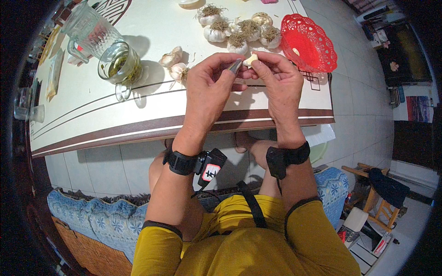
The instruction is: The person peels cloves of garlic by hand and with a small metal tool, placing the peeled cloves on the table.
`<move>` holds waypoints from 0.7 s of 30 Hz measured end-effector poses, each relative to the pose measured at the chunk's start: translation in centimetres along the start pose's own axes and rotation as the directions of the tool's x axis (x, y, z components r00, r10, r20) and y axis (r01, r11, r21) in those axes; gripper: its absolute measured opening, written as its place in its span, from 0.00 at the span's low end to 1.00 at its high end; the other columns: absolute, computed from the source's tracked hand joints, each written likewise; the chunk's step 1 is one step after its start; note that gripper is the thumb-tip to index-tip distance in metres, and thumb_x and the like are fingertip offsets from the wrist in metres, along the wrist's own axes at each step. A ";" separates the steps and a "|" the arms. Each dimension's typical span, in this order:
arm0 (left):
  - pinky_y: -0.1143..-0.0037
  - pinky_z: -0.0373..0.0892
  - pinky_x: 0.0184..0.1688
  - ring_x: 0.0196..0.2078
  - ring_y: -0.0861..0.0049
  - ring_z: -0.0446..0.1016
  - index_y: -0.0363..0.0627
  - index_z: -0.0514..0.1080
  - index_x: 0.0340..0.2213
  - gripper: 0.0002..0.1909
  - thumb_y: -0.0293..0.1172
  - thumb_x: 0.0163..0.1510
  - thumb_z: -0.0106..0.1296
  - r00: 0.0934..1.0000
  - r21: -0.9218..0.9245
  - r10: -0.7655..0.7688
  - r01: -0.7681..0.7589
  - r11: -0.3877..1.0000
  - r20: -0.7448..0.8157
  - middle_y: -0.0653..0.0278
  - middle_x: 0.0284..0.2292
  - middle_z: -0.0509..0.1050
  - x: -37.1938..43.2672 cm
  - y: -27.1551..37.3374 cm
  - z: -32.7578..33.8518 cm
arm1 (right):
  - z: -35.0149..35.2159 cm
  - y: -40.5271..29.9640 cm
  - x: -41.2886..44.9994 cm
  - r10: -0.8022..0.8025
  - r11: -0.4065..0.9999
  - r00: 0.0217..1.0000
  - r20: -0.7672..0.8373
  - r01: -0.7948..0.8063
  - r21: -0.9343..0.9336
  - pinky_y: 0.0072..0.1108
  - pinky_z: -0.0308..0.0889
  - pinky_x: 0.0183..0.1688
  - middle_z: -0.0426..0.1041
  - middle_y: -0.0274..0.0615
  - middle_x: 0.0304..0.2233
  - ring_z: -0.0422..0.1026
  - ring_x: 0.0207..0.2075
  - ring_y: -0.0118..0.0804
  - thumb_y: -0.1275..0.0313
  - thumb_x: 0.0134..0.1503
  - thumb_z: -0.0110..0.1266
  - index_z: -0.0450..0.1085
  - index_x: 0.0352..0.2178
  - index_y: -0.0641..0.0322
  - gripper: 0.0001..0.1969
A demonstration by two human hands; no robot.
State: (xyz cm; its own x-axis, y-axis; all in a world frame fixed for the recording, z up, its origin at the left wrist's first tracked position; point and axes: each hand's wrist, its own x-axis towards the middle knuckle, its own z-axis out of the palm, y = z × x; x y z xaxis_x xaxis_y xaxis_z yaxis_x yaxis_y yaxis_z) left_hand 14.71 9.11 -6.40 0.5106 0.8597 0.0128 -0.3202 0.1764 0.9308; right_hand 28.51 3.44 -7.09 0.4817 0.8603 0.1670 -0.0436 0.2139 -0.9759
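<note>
Pinched between the thumb and fingers of my right hand [285, 74] is a pale garlic clove [251, 60]. My left hand [212, 81] grips a small metal blade [235, 66], its tip close to the clove; its handle is hidden in the fingers. Both hands are over the near part of the table. Beyond them lie several whole garlic bulbs [237, 39] with dry roots facing up. A red openwork plastic basket [326, 48] stands right of the bulbs, with one peeled clove [296, 51] inside. Left of my left hand are partly broken garlic pieces [178, 71].
A glass mug [119, 65] of tea leaves in liquid stands at the left, beside a ribbed glass pitcher [93, 32]. The table's brown-banded edge [155, 129] runs below my wrists. A wooden stool [383, 207] with dark cloth is on the floor at right.
</note>
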 end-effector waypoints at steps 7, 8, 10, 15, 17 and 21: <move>0.80 0.77 0.35 0.36 0.76 0.79 0.29 0.72 0.40 0.11 0.18 0.55 0.45 1.000 0.063 -0.021 0.022 0.998 -0.018 0.56 0.34 0.77 0.1 0.2 0.2 | -0.1 0.1 0.0 -0.034 0.998 0.999 -0.007 0.033 -0.054 0.14 0.71 0.35 0.77 0.41 0.33 0.75 0.31 0.25 0.79 0.53 0.59 0.73 0.39 0.72 0.12; 0.80 0.77 0.35 0.36 0.76 0.79 0.29 0.71 0.40 0.11 0.18 0.55 0.45 1.000 0.063 -0.017 0.018 0.998 -0.014 0.56 0.34 0.77 0.1 0.2 0.1 | -0.1 0.1 0.0 -0.032 0.999 0.999 -0.007 0.032 -0.037 0.14 0.71 0.35 0.77 0.41 0.33 0.75 0.31 0.25 0.79 0.53 0.59 0.73 0.40 0.72 0.12; 0.80 0.77 0.35 0.35 0.76 0.79 0.29 0.71 0.40 0.11 0.18 0.55 0.45 1.000 0.061 -0.021 0.022 0.998 -0.012 0.56 0.34 0.77 0.1 0.1 0.0 | -0.1 -0.2 -0.1 -0.017 1.000 1.000 0.001 0.017 -0.026 0.14 0.72 0.35 0.77 0.41 0.33 0.75 0.31 0.25 0.80 0.53 0.59 0.73 0.40 0.72 0.12; 0.78 0.76 0.37 0.37 0.76 0.78 0.35 0.73 0.42 0.12 0.23 0.58 0.46 1.000 0.090 -0.015 0.014 0.996 0.012 0.59 0.35 0.77 0.0 -0.1 -0.1 | -0.3 0.2 0.0 -0.002 1.000 1.000 -0.011 0.001 -0.013 0.15 0.72 0.35 0.77 0.42 0.33 0.75 0.31 0.25 0.80 0.53 0.59 0.73 0.40 0.72 0.11; 0.78 0.76 0.37 0.37 0.77 0.78 0.36 0.73 0.42 0.11 0.23 0.58 0.46 1.000 0.061 -0.026 0.025 0.998 0.007 0.59 0.36 0.77 0.1 -0.1 0.0 | -0.3 0.3 0.0 -0.011 1.000 1.000 -0.007 0.011 -0.005 0.15 0.72 0.35 0.77 0.42 0.33 0.75 0.31 0.25 0.80 0.53 0.59 0.73 0.40 0.72 0.11; 0.78 0.76 0.37 0.37 0.77 0.78 0.36 0.73 0.42 0.11 0.23 0.59 0.46 1.000 0.066 -0.027 0.025 0.997 0.016 0.59 0.36 0.77 0.1 -0.3 -0.2 | -0.3 0.2 0.1 0.000 1.000 1.000 0.003 0.000 0.012 0.15 0.72 0.35 0.77 0.42 0.33 0.75 0.30 0.26 0.79 0.53 0.59 0.73 0.40 0.72 0.11</move>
State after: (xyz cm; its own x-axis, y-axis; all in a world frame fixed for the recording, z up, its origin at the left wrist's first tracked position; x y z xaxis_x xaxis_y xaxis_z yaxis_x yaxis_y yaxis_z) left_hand 14.68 9.26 -6.73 0.5320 0.8467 -0.0059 -0.2538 0.1661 0.9529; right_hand 28.78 3.42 -7.35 0.4790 0.8616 0.1679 -0.0541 0.2199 -0.9740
